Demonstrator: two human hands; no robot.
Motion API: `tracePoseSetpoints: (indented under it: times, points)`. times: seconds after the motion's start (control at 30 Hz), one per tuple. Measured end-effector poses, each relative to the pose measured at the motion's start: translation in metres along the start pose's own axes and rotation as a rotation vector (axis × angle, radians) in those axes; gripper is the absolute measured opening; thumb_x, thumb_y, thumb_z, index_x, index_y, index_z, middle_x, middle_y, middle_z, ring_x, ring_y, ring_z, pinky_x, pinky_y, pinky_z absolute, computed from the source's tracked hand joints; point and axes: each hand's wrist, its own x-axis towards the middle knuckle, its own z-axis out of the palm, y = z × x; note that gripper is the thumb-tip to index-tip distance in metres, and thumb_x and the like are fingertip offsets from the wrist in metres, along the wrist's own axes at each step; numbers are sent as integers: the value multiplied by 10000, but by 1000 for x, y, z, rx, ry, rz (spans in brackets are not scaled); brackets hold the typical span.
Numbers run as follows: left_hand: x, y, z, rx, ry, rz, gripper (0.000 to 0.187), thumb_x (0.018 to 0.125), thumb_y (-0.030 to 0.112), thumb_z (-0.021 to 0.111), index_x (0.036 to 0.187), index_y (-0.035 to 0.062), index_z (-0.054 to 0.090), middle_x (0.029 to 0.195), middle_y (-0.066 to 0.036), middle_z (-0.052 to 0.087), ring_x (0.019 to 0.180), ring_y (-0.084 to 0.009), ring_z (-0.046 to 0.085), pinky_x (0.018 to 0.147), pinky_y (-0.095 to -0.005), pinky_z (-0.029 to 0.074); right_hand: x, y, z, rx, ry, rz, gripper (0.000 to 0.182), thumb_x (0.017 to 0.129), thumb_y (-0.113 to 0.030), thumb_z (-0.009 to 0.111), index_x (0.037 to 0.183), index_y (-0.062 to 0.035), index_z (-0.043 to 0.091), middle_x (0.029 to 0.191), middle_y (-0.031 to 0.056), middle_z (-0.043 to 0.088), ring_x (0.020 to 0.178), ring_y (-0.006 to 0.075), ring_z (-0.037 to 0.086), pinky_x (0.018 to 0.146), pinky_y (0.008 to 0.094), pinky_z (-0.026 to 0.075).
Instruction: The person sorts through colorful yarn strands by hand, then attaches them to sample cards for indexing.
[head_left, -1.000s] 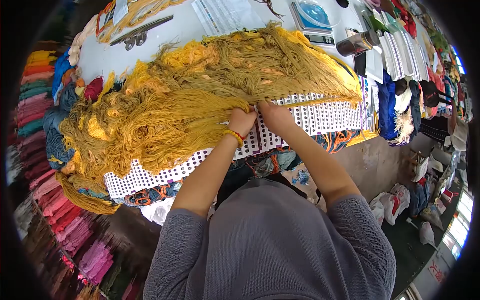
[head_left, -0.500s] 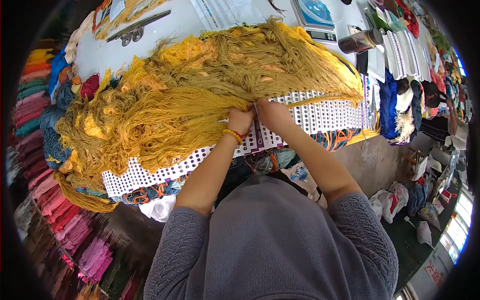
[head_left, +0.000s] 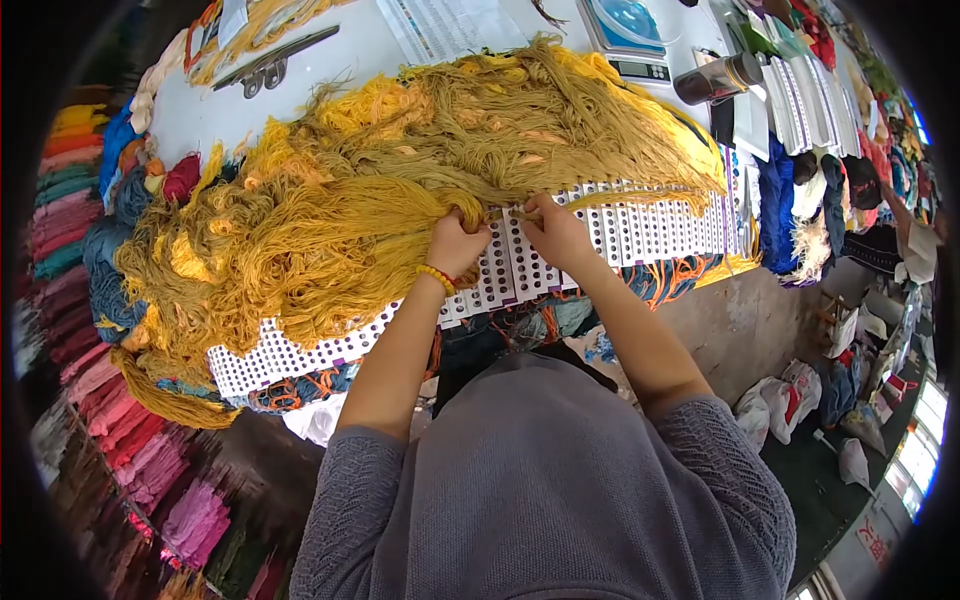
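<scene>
A big loose bundle of golden-yellow thread [head_left: 340,225] spreads to the left over white cards punched with rows of holes [head_left: 650,232]. My left hand [head_left: 457,248], a beaded bracelet at its wrist, is closed around the gathered end of this bundle, which loops over the fingers. Close by on the right, my right hand [head_left: 560,238] pinches at the upper part of a punched card, and a short stretch of thread runs between the hands. Its fingertips partly hide what they grip. Olive-gold threads [head_left: 560,130] hang from the cards and lie heaped beyond both hands.
On the white table [head_left: 330,75] beyond the heap are a metal clip [head_left: 265,75], a printed sheet [head_left: 450,30], a scale [head_left: 640,70] and a dark bottle [head_left: 718,80]. Coloured skeins [head_left: 110,400] line the left side. Bags [head_left: 785,400] stand at the lower right.
My left hand has moved slightly left and down, drawing the yellow bundle's end away from my right hand. A gap has opened between the hands, showing more of the cards.
</scene>
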Motion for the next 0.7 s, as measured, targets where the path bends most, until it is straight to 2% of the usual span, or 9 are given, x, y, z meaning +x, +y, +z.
tracePoseSetpoints:
  times: [0.1, 0.23, 0.3, 0.33, 0.4, 0.43, 0.5, 0.53, 0.7]
  points:
    - [-3, 17, 2, 159, 53, -75, 365, 664, 270, 655, 817, -53, 581, 743, -181, 608, 688, -293, 591, 640, -342, 454, -2, 1, 3, 9, 34, -35, 261, 774, -226, 569, 982, -97, 479, 722, 132, 605, 675, 303, 592, 583, 377, 458]
    - [-5, 6, 16, 76, 106, -95, 333, 674, 253, 676, 782, -48, 583, 725, -143, 614, 646, -243, 583, 619, -332, 452, -4, 4, 7, 73, 79, -44, 248, 774, -238, 584, 961, -97, 502, 703, 120, 602, 642, 293, 587, 552, 364, 450]
    - [-10, -1, 18, -258, 114, -40, 287, 698, 217, 675, 802, -36, 589, 688, -87, 605, 578, -178, 549, 565, -309, 444, -5, 8, 9, 129, 93, -44, 250, 772, -244, 591, 956, -96, 509, 700, 118, 601, 635, 288, 586, 541, 357, 447]
    - [-13, 0, 17, -256, 113, -41, 287, 698, 217, 675, 802, -36, 589, 688, -87, 605, 578, -178, 549, 565, -309, 444, -7, 7, 9, 143, 120, -68, 246, 770, -250, 597, 947, -98, 516, 681, 116, 596, 618, 285, 584, 530, 353, 445]
    - [-16, 4, 15, -486, 23, -128, 244, 726, 201, 672, 816, -11, 591, 664, -46, 584, 545, -131, 523, 488, -274, 412, -8, 4, 8, 158, 145, -91, 243, 769, -256, 602, 938, -101, 524, 661, 115, 591, 602, 281, 581, 519, 349, 442]
    - [-15, 6, 14, -485, 21, -127, 244, 726, 201, 672, 816, -11, 591, 664, -46, 584, 545, -131, 523, 488, -274, 412, -8, 0, 9, 115, 161, -68, 232, 766, -251, 604, 932, -108, 531, 634, 111, 583, 584, 279, 578, 510, 352, 441]
    - [-13, 10, 10, -849, -178, -272, 194, 752, 181, 655, 820, 12, 587, 646, -29, 557, 516, -103, 491, 439, -232, 364, -8, -4, 9, 71, 180, -43, 221, 763, -247, 606, 927, -115, 539, 608, 107, 575, 566, 277, 575, 502, 355, 439]
    - [-19, 24, 13, -961, -119, -299, 175, 770, 180, 639, 794, 18, 577, 666, -27, 555, 506, -98, 482, 423, -225, 349, -7, -5, 8, 33, 175, -35, 208, 762, -249, 604, 915, -120, 550, 602, 107, 577, 563, 279, 577, 497, 361, 439]
    - [-13, 14, 19, -1048, -182, -317, 187, 793, 196, 612, 819, 14, 577, 668, -16, 543, 504, -102, 479, 427, -232, 352, -3, -9, 9, -74, 177, -59, 174, 767, -252, 587, 885, -125, 573, 627, 117, 594, 580, 283, 588, 494, 378, 439]
